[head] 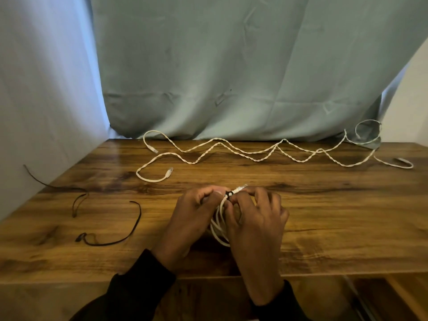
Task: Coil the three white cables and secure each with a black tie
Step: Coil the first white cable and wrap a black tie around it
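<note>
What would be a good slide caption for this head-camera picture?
Both hands, left hand and right hand, fasten a black tie around a coiled white cable.

Bare wooden table (324,216) lies right of the hands; black ties (136,218) clutter the left.

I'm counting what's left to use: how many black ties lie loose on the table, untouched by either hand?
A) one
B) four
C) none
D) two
D: two loose black ties lie on the table at the left, apart from both hands; a third is wrapped on the coiled cable in the hands' grip.
</note>
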